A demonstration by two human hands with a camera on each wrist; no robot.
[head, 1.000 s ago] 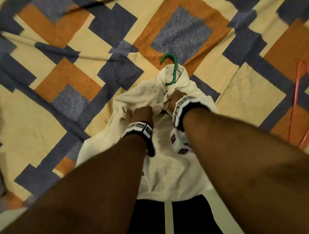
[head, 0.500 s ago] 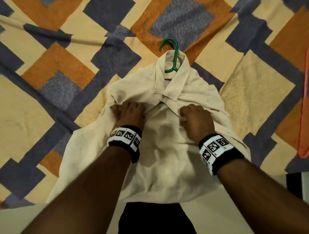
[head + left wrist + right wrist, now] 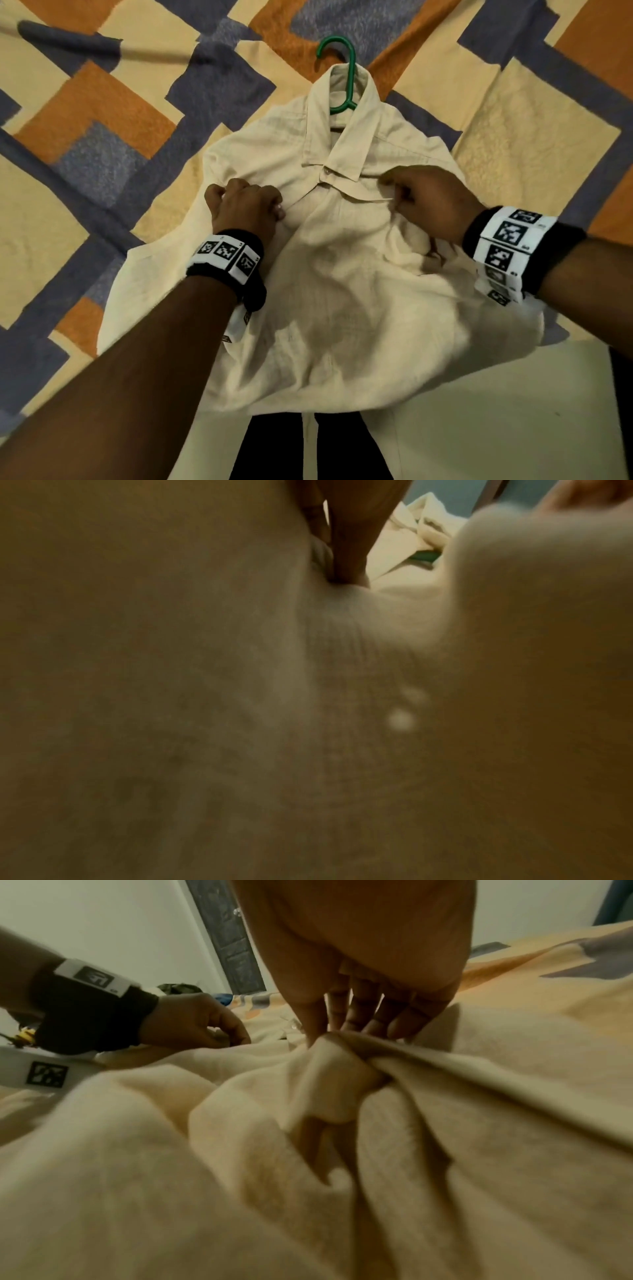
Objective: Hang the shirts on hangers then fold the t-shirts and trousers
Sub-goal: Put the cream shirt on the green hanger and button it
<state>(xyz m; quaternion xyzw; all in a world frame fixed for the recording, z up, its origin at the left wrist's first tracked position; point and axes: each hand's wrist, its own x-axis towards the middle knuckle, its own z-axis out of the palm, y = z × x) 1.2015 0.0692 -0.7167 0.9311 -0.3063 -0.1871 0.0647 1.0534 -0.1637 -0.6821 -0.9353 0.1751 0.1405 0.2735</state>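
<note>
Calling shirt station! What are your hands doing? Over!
Left hand and right hand both gripping cream shirt front. Green hanger in collar. Nothing in the way.

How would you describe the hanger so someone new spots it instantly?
Start from the patchwork bedspread of orange, cream and grey-blue blocks, and find the cream collared shirt spread on it, which both hands hold by the front. At the collar's far end a thin hook curls out onto the bedspread: that is the green hanger, the only green thing here, its body hidden inside the shirt.
</note>
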